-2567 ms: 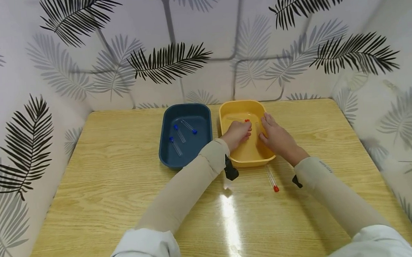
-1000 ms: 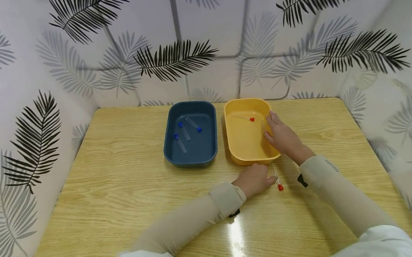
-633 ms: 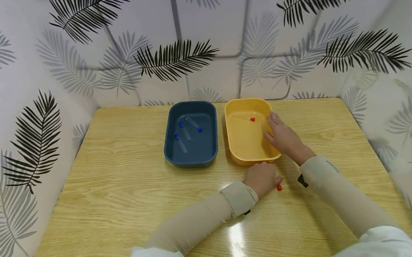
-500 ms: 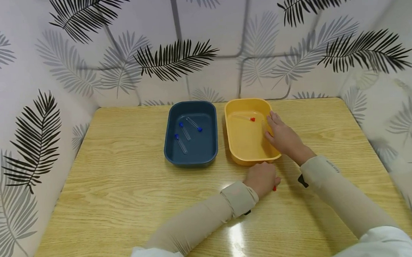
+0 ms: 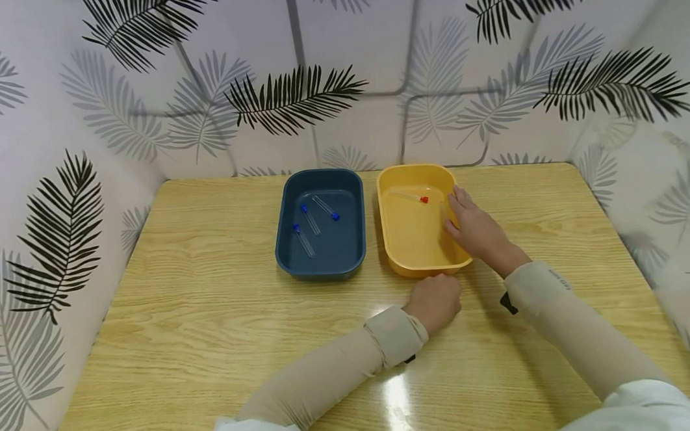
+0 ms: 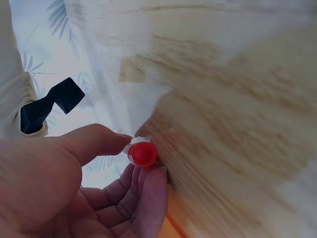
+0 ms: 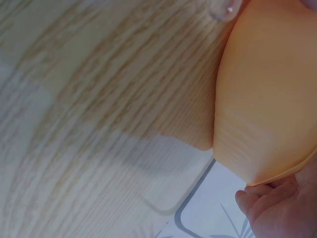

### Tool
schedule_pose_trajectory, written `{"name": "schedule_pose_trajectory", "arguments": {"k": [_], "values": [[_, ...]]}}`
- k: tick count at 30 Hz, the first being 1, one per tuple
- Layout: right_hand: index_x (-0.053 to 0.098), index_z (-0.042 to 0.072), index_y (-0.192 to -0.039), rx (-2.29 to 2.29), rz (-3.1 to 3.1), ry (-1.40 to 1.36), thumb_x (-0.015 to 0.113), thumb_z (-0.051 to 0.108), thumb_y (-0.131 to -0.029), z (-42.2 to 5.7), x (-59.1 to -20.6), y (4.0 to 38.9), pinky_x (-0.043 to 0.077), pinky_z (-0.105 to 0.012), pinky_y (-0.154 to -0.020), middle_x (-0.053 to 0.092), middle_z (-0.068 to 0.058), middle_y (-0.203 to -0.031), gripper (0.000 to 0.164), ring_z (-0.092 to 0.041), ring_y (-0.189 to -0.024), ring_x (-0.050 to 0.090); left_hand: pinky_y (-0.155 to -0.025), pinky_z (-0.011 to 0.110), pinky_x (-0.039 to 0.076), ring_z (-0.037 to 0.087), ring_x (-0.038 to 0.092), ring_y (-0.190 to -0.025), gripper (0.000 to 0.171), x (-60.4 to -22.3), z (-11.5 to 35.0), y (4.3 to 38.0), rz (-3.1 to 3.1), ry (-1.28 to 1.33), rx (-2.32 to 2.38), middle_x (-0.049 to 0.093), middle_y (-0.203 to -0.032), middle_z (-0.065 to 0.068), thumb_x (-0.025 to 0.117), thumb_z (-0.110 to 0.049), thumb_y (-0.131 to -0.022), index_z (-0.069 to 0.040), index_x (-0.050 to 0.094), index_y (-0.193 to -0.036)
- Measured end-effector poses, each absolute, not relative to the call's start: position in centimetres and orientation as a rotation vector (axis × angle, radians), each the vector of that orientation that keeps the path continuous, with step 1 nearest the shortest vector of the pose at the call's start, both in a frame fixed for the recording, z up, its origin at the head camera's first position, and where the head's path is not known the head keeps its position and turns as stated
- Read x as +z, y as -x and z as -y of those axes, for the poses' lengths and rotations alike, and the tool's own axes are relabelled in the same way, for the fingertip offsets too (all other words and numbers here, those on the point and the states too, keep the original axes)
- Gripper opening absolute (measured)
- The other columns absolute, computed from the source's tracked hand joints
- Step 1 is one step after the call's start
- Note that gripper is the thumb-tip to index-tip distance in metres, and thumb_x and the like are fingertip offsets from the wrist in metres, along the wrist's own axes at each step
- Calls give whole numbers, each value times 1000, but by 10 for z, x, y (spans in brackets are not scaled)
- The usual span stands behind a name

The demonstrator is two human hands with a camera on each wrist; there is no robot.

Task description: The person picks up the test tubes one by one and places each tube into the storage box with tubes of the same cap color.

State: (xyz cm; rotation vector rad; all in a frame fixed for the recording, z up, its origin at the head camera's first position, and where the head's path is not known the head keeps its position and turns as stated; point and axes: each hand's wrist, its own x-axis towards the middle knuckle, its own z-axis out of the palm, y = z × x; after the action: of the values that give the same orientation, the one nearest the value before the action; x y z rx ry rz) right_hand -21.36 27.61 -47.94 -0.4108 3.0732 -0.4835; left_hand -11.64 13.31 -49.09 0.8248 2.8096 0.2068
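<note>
My left hand (image 5: 436,300) pinches a test tube with a red cap (image 6: 143,154) between thumb and fingers, just in front of the yellow bin (image 5: 422,269). In the head view that hand hides its tube. The cap faces the camera in the left wrist view. My right hand (image 5: 479,229) rests over the bin's right rim, fingers fairly straight and thumb spread apart. Another red-capped test tube (image 5: 411,197) lies inside this bin towards the back. A faint clear tube shows beside the right thumb, its lower part hidden.
Left of the yellow bin stands a dark blue bin (image 5: 322,272) holding several blue-capped test tubes (image 5: 304,242). Both bins sit near the back edge of the wooden table (image 5: 209,314), before a leaf-patterned wall covering (image 5: 292,104).
My left hand has left the yellow bin and come down to the table, where it has taken hold of the red-capped test tube lying there. The right hand stays at the rim.
</note>
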Motion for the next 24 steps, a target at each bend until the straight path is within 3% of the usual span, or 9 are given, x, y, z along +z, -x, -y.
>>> {"name": "schedule_pose_trajectory", "arguments": {"k": [6,14,24], "values": [[25,-10,-142,-477,-3062,400,51,19,-95,-275,-479,213,21,-51,-107,14,-26,-150,61,-37,-138,12,-37,25,40,7,47,-46,26,-487,-128,116,-2763,-895,228,53,-58,-7,61,-23,-87,-19,56,-62],[26,-10,-142,-479,-3064,399,51,19,-95,-275,-478,213,21,-51,-107,14,-26,-150,60,-37,-138,13,-39,25,41,7,48,-48,22,-485,-120,114,-2750,-931,290,54,-60,-7,63,-20,-84,-18,55,-64],[25,-11,-141,-475,-3071,420,50,20,-95,-276,-479,213,23,-52,-106,14,-27,-149,60,-38,-137,14,-44,20,37,6,44,-52,16,-484,-102,118,-2659,-1278,370,48,-63,-7,60,-20,-86,-15,51,-73]]}}
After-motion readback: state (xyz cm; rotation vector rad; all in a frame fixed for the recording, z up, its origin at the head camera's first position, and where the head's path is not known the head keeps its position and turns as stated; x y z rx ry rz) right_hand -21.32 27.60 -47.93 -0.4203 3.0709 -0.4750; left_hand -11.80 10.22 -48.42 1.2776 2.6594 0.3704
